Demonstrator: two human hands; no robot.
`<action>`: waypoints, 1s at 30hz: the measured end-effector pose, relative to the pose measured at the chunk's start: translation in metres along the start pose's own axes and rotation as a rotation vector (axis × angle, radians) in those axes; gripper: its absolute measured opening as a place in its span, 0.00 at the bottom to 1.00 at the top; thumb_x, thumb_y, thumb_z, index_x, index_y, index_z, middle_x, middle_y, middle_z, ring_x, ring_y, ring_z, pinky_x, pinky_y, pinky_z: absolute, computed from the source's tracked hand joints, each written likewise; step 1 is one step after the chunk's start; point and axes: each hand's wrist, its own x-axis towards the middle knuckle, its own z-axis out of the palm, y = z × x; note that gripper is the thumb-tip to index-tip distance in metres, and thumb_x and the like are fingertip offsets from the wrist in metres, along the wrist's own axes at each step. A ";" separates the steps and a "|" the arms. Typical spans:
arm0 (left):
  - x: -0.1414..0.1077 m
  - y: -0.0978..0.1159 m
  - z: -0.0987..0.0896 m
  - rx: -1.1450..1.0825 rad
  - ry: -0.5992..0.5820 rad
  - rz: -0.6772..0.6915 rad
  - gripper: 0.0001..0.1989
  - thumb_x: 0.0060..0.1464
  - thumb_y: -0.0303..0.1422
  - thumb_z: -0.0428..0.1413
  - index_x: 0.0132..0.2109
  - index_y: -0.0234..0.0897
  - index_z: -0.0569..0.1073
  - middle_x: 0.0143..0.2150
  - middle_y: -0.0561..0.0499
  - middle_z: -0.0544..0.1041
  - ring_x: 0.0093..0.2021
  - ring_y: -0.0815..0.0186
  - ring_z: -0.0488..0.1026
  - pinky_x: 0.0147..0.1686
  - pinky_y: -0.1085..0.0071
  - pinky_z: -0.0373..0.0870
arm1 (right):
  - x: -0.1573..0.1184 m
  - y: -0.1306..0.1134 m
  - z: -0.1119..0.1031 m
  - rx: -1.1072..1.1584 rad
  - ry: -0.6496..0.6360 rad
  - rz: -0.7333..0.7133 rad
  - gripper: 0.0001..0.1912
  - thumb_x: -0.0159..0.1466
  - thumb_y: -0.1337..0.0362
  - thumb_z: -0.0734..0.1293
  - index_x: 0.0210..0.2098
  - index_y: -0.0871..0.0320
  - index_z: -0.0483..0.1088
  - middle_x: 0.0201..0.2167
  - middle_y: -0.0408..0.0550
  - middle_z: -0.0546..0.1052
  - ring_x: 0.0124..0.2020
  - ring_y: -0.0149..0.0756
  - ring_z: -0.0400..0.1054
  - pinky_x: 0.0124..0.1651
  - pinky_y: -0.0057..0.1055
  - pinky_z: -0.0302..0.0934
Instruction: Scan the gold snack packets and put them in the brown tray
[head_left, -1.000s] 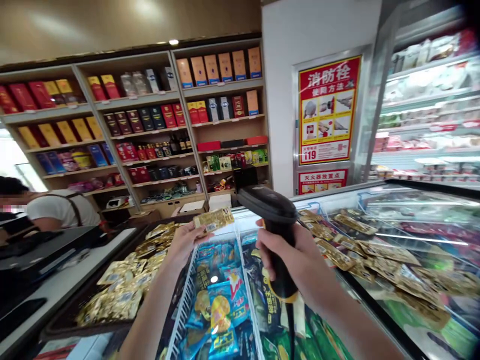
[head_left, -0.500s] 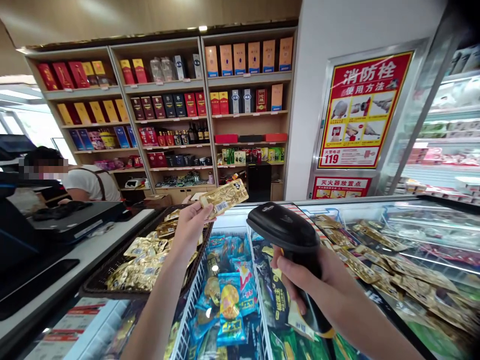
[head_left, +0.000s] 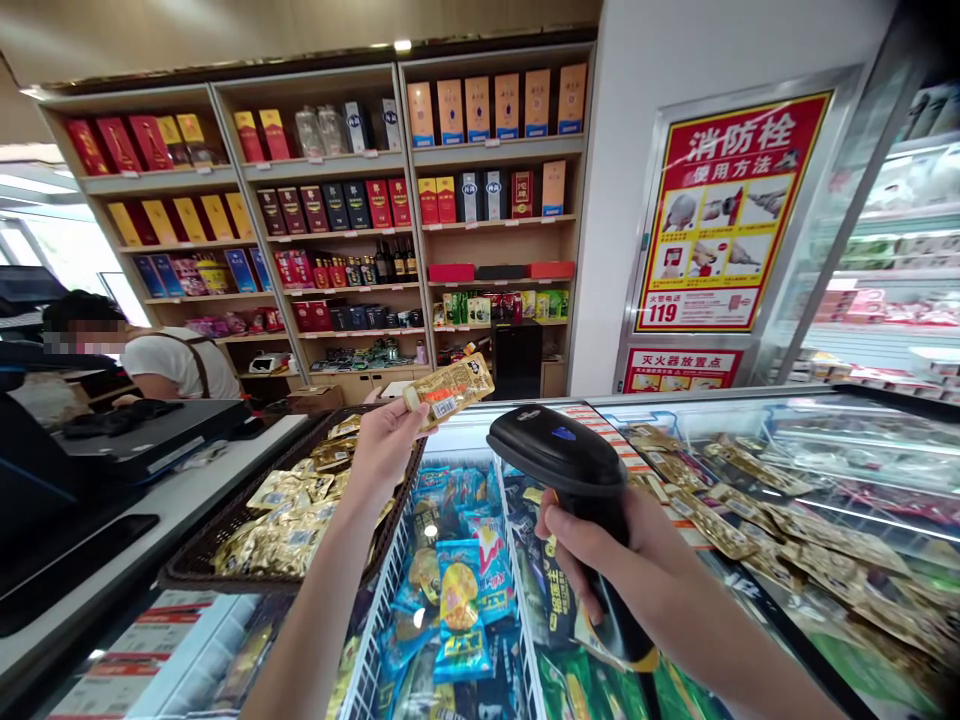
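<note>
White 消防栓 使用方法 (fire hydrant, how to use) heads the red-and-yellow poster (head_left: 735, 215) at two o'clock.
Its lower part gives 火警电话 119; the red sign (head_left: 684, 370) beneath, at three, reads 灭火器放置点. A dark red box (head_left: 523, 195), between twelve and one, reads 沱牌. Print on the gold packet (head_left: 459, 384), near the dial's centre, is too small to read.

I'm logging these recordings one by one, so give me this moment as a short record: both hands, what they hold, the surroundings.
Left hand: pinches a gold packet by its near end
Right hand: grips a black handheld scanner
Scanner state: blue light showing on top
Packet state: orange-red light across its printed face
Left side: dark woven basket holding gold packets
Below: blue packets beside white wire
Background: shelves with boxes; person in white top
</note>
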 end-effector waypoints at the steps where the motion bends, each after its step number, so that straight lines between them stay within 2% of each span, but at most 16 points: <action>1: 0.000 -0.001 0.000 -0.004 0.001 0.000 0.32 0.38 0.55 0.73 0.41 0.31 0.83 0.39 0.42 0.84 0.49 0.47 0.81 0.52 0.52 0.78 | 0.000 0.000 0.000 -0.008 0.002 -0.001 0.23 0.64 0.43 0.71 0.41 0.58 0.70 0.21 0.37 0.69 0.20 0.28 0.61 0.25 0.27 0.60; 5: 0.002 -0.002 -0.003 -0.010 0.015 -0.007 0.30 0.38 0.54 0.73 0.39 0.31 0.82 0.39 0.42 0.83 0.47 0.47 0.81 0.50 0.52 0.79 | -0.002 0.000 0.000 -0.015 0.009 -0.014 0.23 0.64 0.43 0.71 0.41 0.58 0.70 0.22 0.38 0.69 0.20 0.29 0.61 0.25 0.27 0.59; 8: 0.004 0.001 -0.011 0.012 0.055 -0.037 0.26 0.40 0.49 0.72 0.37 0.30 0.80 0.39 0.42 0.83 0.47 0.48 0.81 0.49 0.54 0.80 | 0.000 0.001 0.000 0.005 0.021 -0.028 0.24 0.64 0.43 0.72 0.42 0.58 0.70 0.22 0.39 0.69 0.21 0.29 0.61 0.25 0.27 0.57; 12: 0.015 0.000 -0.040 0.026 0.200 -0.078 0.16 0.46 0.39 0.68 0.37 0.31 0.77 0.37 0.43 0.82 0.42 0.53 0.83 0.47 0.60 0.80 | 0.002 0.003 -0.001 -0.029 0.031 -0.037 0.25 0.64 0.41 0.71 0.43 0.58 0.71 0.21 0.38 0.68 0.21 0.29 0.60 0.25 0.27 0.57; 14: 0.023 -0.005 -0.062 0.070 0.332 -0.082 0.14 0.50 0.36 0.64 0.40 0.31 0.76 0.40 0.41 0.82 0.41 0.53 0.83 0.47 0.60 0.79 | 0.002 0.003 -0.002 -0.054 0.022 -0.041 0.24 0.65 0.42 0.70 0.42 0.58 0.71 0.21 0.38 0.68 0.21 0.29 0.60 0.25 0.28 0.57; 16: 0.029 -0.014 -0.088 0.292 0.500 -0.125 0.18 0.51 0.34 0.62 0.48 0.29 0.74 0.46 0.34 0.82 0.44 0.48 0.83 0.46 0.57 0.78 | 0.000 0.001 -0.004 -0.064 0.015 -0.036 0.24 0.65 0.42 0.70 0.42 0.57 0.71 0.21 0.38 0.68 0.21 0.30 0.60 0.26 0.28 0.58; 18: 0.030 -0.021 -0.112 0.672 0.630 -0.266 0.28 0.50 0.35 0.64 0.55 0.24 0.71 0.51 0.22 0.78 0.51 0.36 0.79 0.49 0.47 0.75 | -0.002 -0.002 -0.006 -0.068 0.018 -0.032 0.23 0.65 0.41 0.70 0.42 0.56 0.71 0.20 0.38 0.68 0.21 0.30 0.61 0.26 0.29 0.59; 21: 0.024 -0.022 -0.133 1.097 0.656 -0.421 0.34 0.54 0.39 0.62 0.60 0.18 0.67 0.55 0.11 0.72 0.59 0.23 0.70 0.53 0.36 0.67 | -0.003 -0.004 -0.009 -0.103 0.060 -0.072 0.22 0.66 0.42 0.70 0.42 0.55 0.71 0.20 0.39 0.68 0.21 0.32 0.62 0.25 0.29 0.59; 23: 0.020 -0.016 -0.134 1.175 0.661 -0.372 0.34 0.60 0.42 0.56 0.63 0.18 0.64 0.55 0.11 0.72 0.58 0.24 0.70 0.53 0.36 0.66 | -0.003 -0.004 -0.011 -0.137 0.106 -0.114 0.20 0.66 0.44 0.70 0.41 0.55 0.71 0.20 0.39 0.69 0.21 0.33 0.62 0.25 0.30 0.59; 26: 0.019 -0.003 -0.117 1.156 0.672 -0.223 0.34 0.64 0.43 0.50 0.67 0.20 0.60 0.54 0.14 0.73 0.56 0.26 0.72 0.53 0.37 0.65 | -0.002 -0.004 -0.012 -0.140 0.130 -0.130 0.20 0.66 0.44 0.70 0.41 0.55 0.72 0.19 0.40 0.69 0.21 0.34 0.62 0.24 0.30 0.59; 28: 0.022 0.001 -0.095 1.119 0.636 -0.131 0.34 0.65 0.43 0.49 0.68 0.21 0.60 0.53 0.16 0.75 0.56 0.27 0.72 0.54 0.37 0.64 | -0.003 -0.006 -0.013 -0.117 0.134 -0.131 0.19 0.66 0.44 0.71 0.41 0.54 0.72 0.19 0.40 0.69 0.21 0.34 0.62 0.24 0.31 0.60; 30: 0.022 -0.004 -0.063 1.068 0.563 -0.082 0.31 0.64 0.42 0.51 0.66 0.25 0.64 0.51 0.20 0.77 0.56 0.29 0.73 0.55 0.39 0.64 | -0.004 -0.011 -0.016 -0.090 0.146 -0.149 0.19 0.65 0.45 0.72 0.41 0.54 0.72 0.21 0.40 0.70 0.21 0.33 0.62 0.25 0.31 0.60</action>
